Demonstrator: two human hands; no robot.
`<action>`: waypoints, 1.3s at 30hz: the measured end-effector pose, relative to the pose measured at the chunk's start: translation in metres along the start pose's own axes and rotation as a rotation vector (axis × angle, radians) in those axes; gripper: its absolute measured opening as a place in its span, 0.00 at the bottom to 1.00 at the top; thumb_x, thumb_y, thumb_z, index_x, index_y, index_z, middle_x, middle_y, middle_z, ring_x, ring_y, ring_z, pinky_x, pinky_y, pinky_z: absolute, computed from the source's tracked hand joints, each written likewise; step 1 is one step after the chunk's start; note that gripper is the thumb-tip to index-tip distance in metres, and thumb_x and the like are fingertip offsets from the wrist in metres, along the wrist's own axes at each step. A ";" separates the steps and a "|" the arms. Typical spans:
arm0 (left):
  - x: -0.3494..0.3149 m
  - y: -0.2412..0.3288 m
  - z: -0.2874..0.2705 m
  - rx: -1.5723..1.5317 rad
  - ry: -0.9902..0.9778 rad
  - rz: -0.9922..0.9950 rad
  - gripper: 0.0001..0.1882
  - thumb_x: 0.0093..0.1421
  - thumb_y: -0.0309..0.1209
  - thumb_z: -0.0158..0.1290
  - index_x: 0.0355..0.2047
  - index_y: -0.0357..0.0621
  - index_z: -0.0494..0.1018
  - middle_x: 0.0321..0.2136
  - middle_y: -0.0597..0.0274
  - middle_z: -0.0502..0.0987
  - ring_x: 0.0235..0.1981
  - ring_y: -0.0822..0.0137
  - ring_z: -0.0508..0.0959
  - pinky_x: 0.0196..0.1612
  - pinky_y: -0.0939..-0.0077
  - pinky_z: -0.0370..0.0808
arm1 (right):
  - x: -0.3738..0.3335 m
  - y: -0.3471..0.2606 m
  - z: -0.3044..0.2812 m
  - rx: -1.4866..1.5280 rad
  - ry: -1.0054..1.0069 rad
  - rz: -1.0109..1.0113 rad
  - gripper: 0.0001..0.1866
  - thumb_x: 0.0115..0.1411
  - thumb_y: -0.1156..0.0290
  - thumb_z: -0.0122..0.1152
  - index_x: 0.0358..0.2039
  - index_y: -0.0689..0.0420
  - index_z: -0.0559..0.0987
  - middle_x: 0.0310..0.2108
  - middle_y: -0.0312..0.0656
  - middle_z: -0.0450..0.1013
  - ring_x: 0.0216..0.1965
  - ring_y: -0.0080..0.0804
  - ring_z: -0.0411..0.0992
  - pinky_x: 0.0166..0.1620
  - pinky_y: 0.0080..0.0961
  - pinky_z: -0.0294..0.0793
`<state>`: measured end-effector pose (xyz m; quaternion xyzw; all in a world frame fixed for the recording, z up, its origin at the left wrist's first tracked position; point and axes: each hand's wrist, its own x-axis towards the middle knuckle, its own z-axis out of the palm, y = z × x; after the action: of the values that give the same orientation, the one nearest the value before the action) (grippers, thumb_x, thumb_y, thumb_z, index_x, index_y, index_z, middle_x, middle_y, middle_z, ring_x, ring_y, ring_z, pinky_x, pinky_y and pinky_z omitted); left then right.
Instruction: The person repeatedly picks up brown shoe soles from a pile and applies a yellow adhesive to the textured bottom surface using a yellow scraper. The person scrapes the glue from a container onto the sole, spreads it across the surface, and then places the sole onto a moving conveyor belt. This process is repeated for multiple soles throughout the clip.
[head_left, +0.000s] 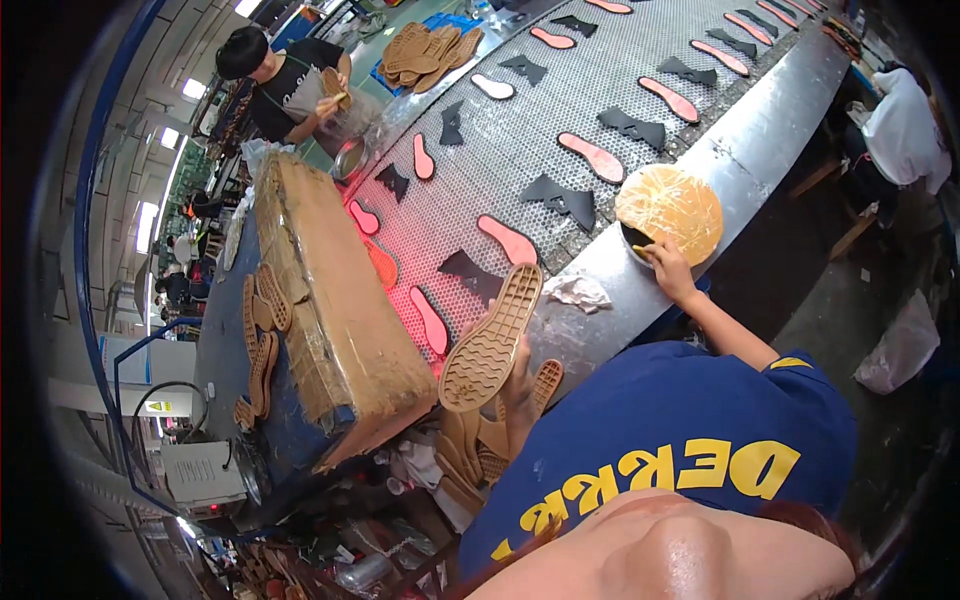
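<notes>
My left hand (520,385) is closed around a tan rubber shoe sole (490,340), raised upright with its treaded face in view; the sole hides part of the fingers. My right hand (668,268) reaches to the rim of a round pot with an orange-yellow, streaked top (680,205). Its fingers pinch a short yellow handle (643,248) at the pot's dark opening (633,236). Whatever is on the handle's far end is hidden. Just left of the pot lies a crumpled white cloth or paper (578,292) on the metal edge.
A perforated conveyor belt (480,165) carries pink insoles (505,240) and black cut pieces (562,200). Left of it stands a worn cardboard box (340,310) beside several soles (262,360). More soles (465,440) lie below my left hand. Across the belt, a co-worker (290,85) handles a sole.
</notes>
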<state>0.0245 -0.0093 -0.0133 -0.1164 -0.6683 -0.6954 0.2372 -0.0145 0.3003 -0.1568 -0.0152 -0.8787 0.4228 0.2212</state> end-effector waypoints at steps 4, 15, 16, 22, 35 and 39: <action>0.008 0.012 -0.003 0.320 -0.190 0.133 0.38 0.52 0.24 0.55 0.63 0.36 0.52 0.61 0.48 0.62 0.64 0.55 0.60 0.66 0.62 0.55 | -0.001 0.018 -0.002 0.354 -0.061 0.312 0.08 0.63 0.74 0.54 0.42 0.59 0.76 0.39 0.44 0.75 0.33 0.32 0.75 0.38 0.30 0.74; 0.015 0.038 0.013 0.401 -0.222 0.193 0.43 0.44 0.25 0.56 0.62 0.36 0.52 0.63 0.48 0.59 0.66 0.57 0.57 0.69 0.69 0.50 | 0.034 -0.167 -0.071 0.655 0.064 -0.231 0.13 0.66 0.66 0.55 0.43 0.63 0.75 0.47 0.50 0.74 0.44 0.37 0.76 0.48 0.29 0.75; 0.013 0.037 0.012 0.396 -0.214 0.165 0.43 0.43 0.24 0.56 0.61 0.36 0.52 0.63 0.47 0.58 0.66 0.57 0.57 0.69 0.68 0.50 | 0.035 -0.177 -0.073 0.631 0.011 -0.302 0.14 0.62 0.64 0.60 0.40 0.62 0.78 0.46 0.51 0.74 0.45 0.40 0.75 0.47 0.31 0.75; 0.016 0.047 0.009 0.869 -0.384 0.219 0.42 0.53 0.41 0.50 0.67 0.46 0.50 0.64 0.59 0.56 0.66 0.64 0.54 0.69 0.70 0.44 | 0.038 -0.201 -0.053 0.492 -0.018 -0.476 0.16 0.56 0.66 0.66 0.42 0.61 0.79 0.44 0.50 0.74 0.42 0.42 0.76 0.43 0.30 0.77; 0.025 0.083 0.017 1.128 -0.512 0.265 0.41 0.50 0.42 0.58 0.63 0.45 0.59 0.61 0.63 0.63 0.59 0.71 0.61 0.65 0.78 0.50 | 0.038 -0.210 -0.049 0.505 -0.038 -0.494 0.15 0.56 0.65 0.66 0.40 0.61 0.78 0.43 0.49 0.75 0.42 0.41 0.76 0.42 0.30 0.77; 0.028 0.085 0.019 1.151 -0.514 0.255 0.41 0.50 0.44 0.57 0.63 0.46 0.58 0.62 0.65 0.63 0.58 0.71 0.61 0.65 0.77 0.51 | 0.039 -0.209 -0.052 0.512 -0.056 -0.539 0.15 0.56 0.66 0.66 0.40 0.61 0.78 0.44 0.50 0.75 0.42 0.42 0.76 0.43 0.30 0.77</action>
<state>0.0381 0.0051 0.0757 -0.2119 -0.9510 -0.1416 0.1749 0.0049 0.2133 0.0429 0.2841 -0.7227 0.5557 0.2970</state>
